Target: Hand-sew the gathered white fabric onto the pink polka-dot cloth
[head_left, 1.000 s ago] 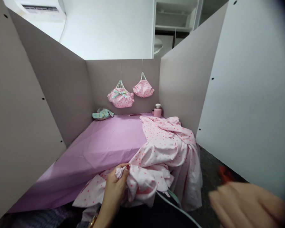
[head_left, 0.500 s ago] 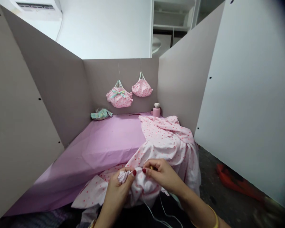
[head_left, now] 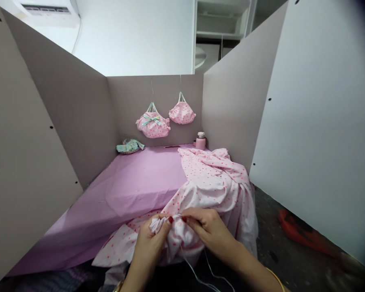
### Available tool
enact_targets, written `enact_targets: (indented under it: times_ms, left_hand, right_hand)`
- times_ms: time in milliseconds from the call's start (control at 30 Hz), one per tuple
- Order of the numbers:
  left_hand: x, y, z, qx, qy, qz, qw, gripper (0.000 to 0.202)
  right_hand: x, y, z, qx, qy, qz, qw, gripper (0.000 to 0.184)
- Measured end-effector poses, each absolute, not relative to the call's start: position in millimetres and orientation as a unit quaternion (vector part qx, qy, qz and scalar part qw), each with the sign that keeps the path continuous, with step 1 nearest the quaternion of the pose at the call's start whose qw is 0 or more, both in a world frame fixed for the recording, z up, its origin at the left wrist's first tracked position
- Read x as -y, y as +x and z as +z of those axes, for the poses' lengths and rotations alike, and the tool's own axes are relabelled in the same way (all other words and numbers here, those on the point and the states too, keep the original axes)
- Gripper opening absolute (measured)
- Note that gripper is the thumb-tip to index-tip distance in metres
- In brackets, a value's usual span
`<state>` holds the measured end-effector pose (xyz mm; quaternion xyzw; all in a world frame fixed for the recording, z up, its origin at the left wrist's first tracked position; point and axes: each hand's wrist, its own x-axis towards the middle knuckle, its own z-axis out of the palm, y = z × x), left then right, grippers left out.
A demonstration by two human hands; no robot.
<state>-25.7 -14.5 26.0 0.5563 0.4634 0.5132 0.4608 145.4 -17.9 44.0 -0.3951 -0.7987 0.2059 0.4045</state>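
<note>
Pink fabric with red dots spills off the table edge and into my lap. My left hand is closed on a bunched, gathered edge of it, with white folds bulging between thumb and fingers. Right beside it, my right hand pinches the same edge between thumb and forefinger. Whether a needle sits in that pinch is too small to make out. Below the hands hang pale cords, looping down over my dark lap.
A purple cloth covers the table. Two frilled dotted pouches hang at the back panel. A pink bottle stands back right, a green printed bundle back left. Tall panels enclose the table. A red item lies on the floor.
My right hand has rolled slightly and its knuckles sit lower. A small golden item seen between its fingers earlier is hidden now. My left hand stays nearly in place.
</note>
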Motion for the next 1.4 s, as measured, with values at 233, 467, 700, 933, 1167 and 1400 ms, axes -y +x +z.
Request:
enact_targets:
  times_ms: [233, 467, 700, 933, 1167, 1400]
  left_hand:
    - [14.1, -25.5, 25.7, -0.454, 0.557, 0.509, 0.473, 0.018]
    - [12.9, -24.8, 27.2, -0.448, 0.561, 0.508, 0.476, 0.018]
    - [12.5, -26.6, 24.9, -0.454, 0.580, 0.499, 0.457, 0.017]
    - [15.0, -27.9, 29.1, -0.459, 0.614, 0.494, 0.409, 0.016]
    - [13.8, -28.1, 30.0, -0.456, 0.644, 0.485, 0.376, 0.019]
    - [14.4, -28.2, 26.7, -0.482, 0.637, 0.489, 0.350, 0.016]
  right_hand:
    - [17.7, 143.3, 41.0, 0.793, -0.392, 0.213, 0.415, 0.023]
    - [17.2, 142.7, 42.1, 0.788, -0.405, 0.220, 0.408, 0.025]
    - [17.3, 141.9, 42.6, 0.790, -0.410, 0.226, 0.397, 0.027]
    - [16.7, 142.6, 41.4, 0.773, -0.452, 0.222, 0.386, 0.034]
    - [16.4, 140.8, 43.5, 0.757, -0.410, 0.306, 0.406, 0.031]
    - [18.4, 140.4, 42.8, 0.763, -0.407, 0.288, 0.412, 0.033]
